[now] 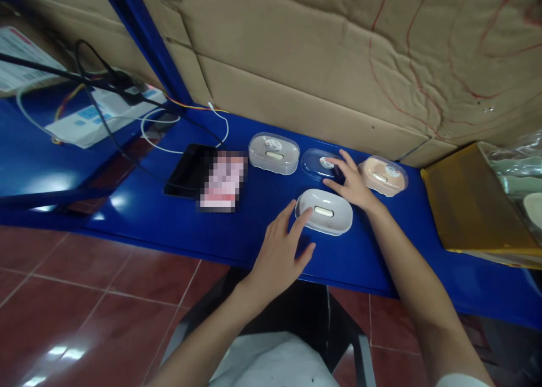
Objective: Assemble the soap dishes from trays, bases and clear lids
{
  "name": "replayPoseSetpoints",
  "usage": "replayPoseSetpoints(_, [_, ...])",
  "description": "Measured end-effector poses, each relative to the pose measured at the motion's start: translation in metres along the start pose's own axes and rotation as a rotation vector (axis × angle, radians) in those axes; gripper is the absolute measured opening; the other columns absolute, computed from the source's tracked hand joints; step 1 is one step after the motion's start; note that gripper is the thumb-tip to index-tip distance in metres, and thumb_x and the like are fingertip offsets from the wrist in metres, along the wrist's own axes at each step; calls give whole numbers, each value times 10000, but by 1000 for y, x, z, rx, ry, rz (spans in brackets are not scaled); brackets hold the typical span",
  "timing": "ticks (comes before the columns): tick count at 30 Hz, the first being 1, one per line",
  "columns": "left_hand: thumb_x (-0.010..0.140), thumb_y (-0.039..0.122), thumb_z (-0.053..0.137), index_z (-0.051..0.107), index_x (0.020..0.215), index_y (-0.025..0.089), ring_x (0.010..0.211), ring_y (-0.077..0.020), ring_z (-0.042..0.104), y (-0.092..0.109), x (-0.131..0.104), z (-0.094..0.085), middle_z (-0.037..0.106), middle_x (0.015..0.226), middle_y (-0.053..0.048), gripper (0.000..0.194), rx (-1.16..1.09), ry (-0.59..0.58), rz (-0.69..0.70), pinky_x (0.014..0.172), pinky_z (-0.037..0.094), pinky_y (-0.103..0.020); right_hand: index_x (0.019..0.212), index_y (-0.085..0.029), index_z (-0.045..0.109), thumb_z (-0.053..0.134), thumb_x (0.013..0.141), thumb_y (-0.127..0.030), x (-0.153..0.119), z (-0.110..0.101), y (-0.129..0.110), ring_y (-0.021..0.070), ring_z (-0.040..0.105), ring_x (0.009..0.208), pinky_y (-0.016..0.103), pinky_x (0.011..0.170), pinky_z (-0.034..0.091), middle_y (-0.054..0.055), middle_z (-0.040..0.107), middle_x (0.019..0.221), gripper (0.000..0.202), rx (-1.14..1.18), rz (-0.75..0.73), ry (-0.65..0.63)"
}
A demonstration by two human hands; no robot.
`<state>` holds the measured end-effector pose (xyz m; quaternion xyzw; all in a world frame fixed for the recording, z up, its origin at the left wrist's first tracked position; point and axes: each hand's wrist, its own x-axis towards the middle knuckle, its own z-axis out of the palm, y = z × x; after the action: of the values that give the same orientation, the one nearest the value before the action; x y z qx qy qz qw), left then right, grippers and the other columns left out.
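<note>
Left hand (282, 244) at a white oval dish (334, 222), grip apart, right hand (351, 185) at a clear plastic lid (314, 164), grip likewise apart, blue desk (228, 234) beneath

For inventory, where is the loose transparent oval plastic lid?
Head view: the lid sits right of centre on the blue tabletop, partly covered by the right hand, beyond the white oval dish.
</note>
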<state>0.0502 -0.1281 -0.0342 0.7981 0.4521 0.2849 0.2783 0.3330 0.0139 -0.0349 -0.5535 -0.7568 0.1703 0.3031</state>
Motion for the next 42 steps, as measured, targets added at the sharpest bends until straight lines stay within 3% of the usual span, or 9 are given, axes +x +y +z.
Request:
replayPoseSetpoints(3, [1051,331,619,359,1672,292,1609,-407,416,-7,3,-4,379,1747,-222,675,-15,13,-23,1229,436,-649,1400,-311,691,554,1087,-563,-31,-19,-32,328,425,1623,629,1332,321,108,492,1714,424,-2,-63,1])
replayPoseSetpoints(6, [1042,332,634,363,1672,276,1583,-407,451,-11,7,-3,420,1722,-232,688,-14,32,-20,1214,441,-644,1511,-365,622,612,1079,-520,-73,-26,-70,318,579,1505,616,1273,444,70,634,1597,459,-55,-157,-147])
replayPoseSetpoints(9, [1030,344,659,362,1672,276,1563,-403,477,-13,10,-1,447,1709,-227,710,-13,36,-17,1210,436,-642,1678,-341,440,701,1026,-543,-109,-13,-93,370,569,1513,697,1292,398,119,621,1611,731,-258,-226,-215])
replayPoseSetpoints(13, [1038,367,656,361,1676,284,1558,-392,483,-11,5,0,459,1706,-215,708,-35,27,-17,1233,413,-634,1743,-351,313,646,1078,-412,-129,8,-97,347,627,1459,702,1315,365,125,684,1532,746,-356,-265,-146])
replayPoseSetpoints(21, [1040,428,679,188,1730,355,1617,-388,400,-5,-11,1,338,1775,-194,850,-69,63,-45,1249,422,-620,1638,-377,491,629,1093,-376,-116,-11,-95,293,672,1408,639,1292,412,58,715,1505,562,-179,-270,-107])
replayPoseSetpoints(25, [1035,418,691,201,1725,386,1616,-403,397,-4,-11,1,314,1783,-193,847,-56,54,-4,1246,418,-645,1563,-368,579,589,1109,-351,-100,-24,-90,286,673,1405,597,1251,468,48,724,1492,454,-35,-236,-107])
replayPoseSetpoints(35, [1031,420,696,264,1713,354,1593,-388,432,-5,-13,5,360,1747,-201,810,-20,157,4,1227,459,-597,1530,-351,624,560,1118,-409,-99,-15,-88,273,694,1369,597,1291,423,40,753,1445,421,-50,-248,-120])
replayPoseSetpoints(38, [1035,394,687,402,1651,288,1603,-393,420,-7,-13,4,379,1734,-229,687,26,163,50,1227,454,-599,1525,-358,631,570,1111,-427,-89,-22,-84,291,675,1395,615,1319,367,33,752,1451,424,-119,-243,-64])
replayPoseSetpoints(42, [1043,356,665,725,1240,249,1601,-425,426,-4,-17,1,481,1684,-207,232,148,73,166,1256,351,-697,1473,-348,671,569,1111,-457,-71,-21,-72,301,665,1401,646,1309,332,37,769,1424,392,-210,-240,-79])
